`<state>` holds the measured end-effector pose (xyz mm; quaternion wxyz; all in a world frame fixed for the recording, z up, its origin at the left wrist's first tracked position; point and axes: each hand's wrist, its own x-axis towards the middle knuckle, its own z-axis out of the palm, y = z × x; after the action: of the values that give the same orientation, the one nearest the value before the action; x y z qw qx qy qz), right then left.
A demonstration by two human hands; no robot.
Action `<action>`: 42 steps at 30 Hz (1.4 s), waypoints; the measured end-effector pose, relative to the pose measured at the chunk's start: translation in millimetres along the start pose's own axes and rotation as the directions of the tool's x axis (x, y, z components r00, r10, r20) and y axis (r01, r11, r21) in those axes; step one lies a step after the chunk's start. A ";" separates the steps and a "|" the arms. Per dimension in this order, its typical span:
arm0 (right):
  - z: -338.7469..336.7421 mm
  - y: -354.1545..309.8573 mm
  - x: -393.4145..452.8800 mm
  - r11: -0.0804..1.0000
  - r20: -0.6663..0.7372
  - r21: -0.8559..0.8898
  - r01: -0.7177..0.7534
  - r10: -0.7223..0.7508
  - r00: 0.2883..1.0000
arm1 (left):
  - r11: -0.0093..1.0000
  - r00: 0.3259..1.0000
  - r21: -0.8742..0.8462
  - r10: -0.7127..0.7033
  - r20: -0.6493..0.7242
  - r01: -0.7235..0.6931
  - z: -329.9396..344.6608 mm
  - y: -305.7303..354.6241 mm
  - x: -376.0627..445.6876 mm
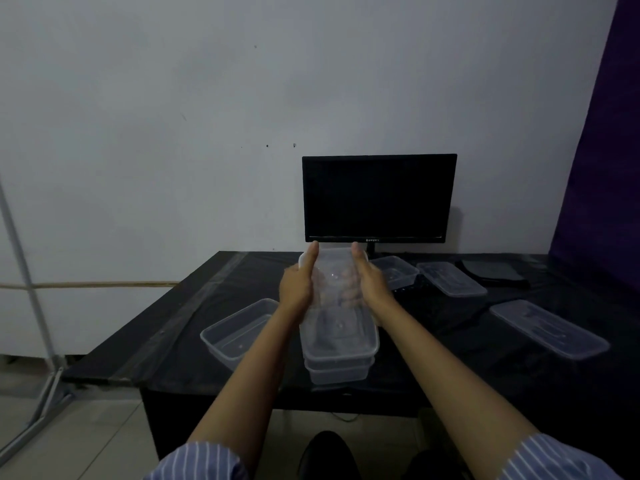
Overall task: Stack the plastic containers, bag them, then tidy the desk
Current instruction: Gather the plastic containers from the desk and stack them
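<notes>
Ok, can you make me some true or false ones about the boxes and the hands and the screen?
1. Both hands hold one clear box. True: left hand, right hand.
2. The monitor is showing a cartoon. False: it is dark.
3. A stack of boxes sits on the desk under the hands. True.
4. The single box left of the stack is full of food. False: it is empty.
5. Flat lids lie on the right. True.

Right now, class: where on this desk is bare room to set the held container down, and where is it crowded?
Bare: the desk's left side, beyond the single tub; also the front strip between the stack and near lid. Crowded: right rear, around the far tub and lid.
</notes>
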<state>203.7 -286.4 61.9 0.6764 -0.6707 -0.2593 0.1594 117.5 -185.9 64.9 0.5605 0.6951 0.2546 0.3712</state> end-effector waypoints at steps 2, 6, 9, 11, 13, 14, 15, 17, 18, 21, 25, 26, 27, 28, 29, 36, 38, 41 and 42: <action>-1.5 0.5 0.2 1.000 0.002 0.002 0.010 -0.010 1.000 | 1.000 1.000 -0.020 -0.019 0.004 0.019 0.2 0.9 -1.8; -3.5 1.7 2.0 0.999 0.020 -0.028 0.030 -0.030 0.999 | 0.997 0.996 -0.048 -0.056 0.070 0.059 -1.4 1.4 -1.8; -2.8 2.5 -0.6 0.995 0.011 -0.087 0.048 -0.047 0.999 | 0.993 0.982 -0.031 -0.104 0.156 0.110 -7.9 6.3 1.4; -0.8 3.4 -2.9 0.995 0.001 -0.095 0.026 -0.026 1.000 | 0.995 0.990 0.083 -0.058 0.127 0.047 -9.0 9.0 3.8; 2.2 3.4 -5.2 0.994 0.020 -0.104 0.016 -0.014 1.000 | 0.979 0.996 0.195 0.035 0.081 -0.050 -7.9 11.3 2.9; 3.7 3.8 -5.3 0.993 0.031 -0.114 0.025 -0.021 0.999 | 0.974 0.996 0.213 0.066 0.062 -0.078 -7.7 11.9 1.8; 4.6 4.1 -4.9 0.992 0.036 -0.121 0.031 -0.027 0.999 | 0.966 0.994 0.239 0.092 0.053 -0.102 -7.9 10.5 2.0; 5.7 4.8 -3.1 0.993 0.034 -0.116 0.025 -0.021 0.999 | 0.945 0.992 0.302 0.119 0.046 -0.128 -8.3 8.0 2.7; 6.6 4.4 -2.0 0.994 0.028 -0.108 0.016 -0.013 1.000 | 0.953 0.993 0.282 0.111 0.031 -0.115 -9.2 8.0 3.1; 8.8 1.2 0.5 0.990 0.022 -0.142 0.017 -0.014 1.000 | 0.981 1.000 0.191 0.024 0.004 -0.025 -11.1 9.0 2.4; 8.5 -4.9 7.2 0.994 -0.051 -0.045 -0.096 0.093 0.994 | 0.991 0.972 -0.008 -0.129 0.198 0.133 -16.2 6.9 -2.6; 7.0 -6.4 10.2 0.991 -0.070 0.007 -0.133 0.133 0.989 | 0.990 0.964 0.028 -0.139 0.228 0.137 -16.7 4.1 -4.9; 5.5 -7.7 14.2 0.984 -0.085 0.046 -0.170 0.173 0.981 | 0.988 0.959 0.074 -0.147 0.243 0.133 -16.5 -0.7 -6.3; 4.2 -8.4 17.4 0.976 -0.092 0.086 -0.199 0.207 0.974 | 0.985 0.956 0.110 -0.157 0.248 0.133 -15.4 -6.5 -7.9; 3.7 -9.7 19.6 0.970 -0.094 0.122 -0.211 0.223 0.970 | 0.982 0.956 0.130 -0.163 0.244 0.135 -14.3 -11.9 -9.0; 19.0 -4.8 9.8 0.981 0.000 -0.071 -0.179 0.180 0.984 | 0.981 0.995 0.173 -0.076 -0.066 0.087 -20.8 -26.0 1.0; 28.4 3.9 -2.7 0.984 0.012 -0.096 -0.152 0.154 0.988 | 0.980 0.992 0.193 -0.036 -0.121 0.059 -26.1 -25.0 6.9; 42.7 12.6 -16.3 0.997 -0.051 -0.077 -0.031 0.027 0.998 | 0.970 0.992 0.242 0.025 -0.124 0.005 -31.1 -22.7 11.4; 46.5 12.9 -18.1 0.993 -0.077 -0.114 0.016 -0.025 0.997 | 0.969 0.991 0.247 0.030 -0.127 0.003 -32.5 -22.6 12.1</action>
<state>164.4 -257.6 45.1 0.6485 -0.7110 -0.2482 0.1111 100.1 -151.9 49.0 0.4495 0.7354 0.3301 0.3850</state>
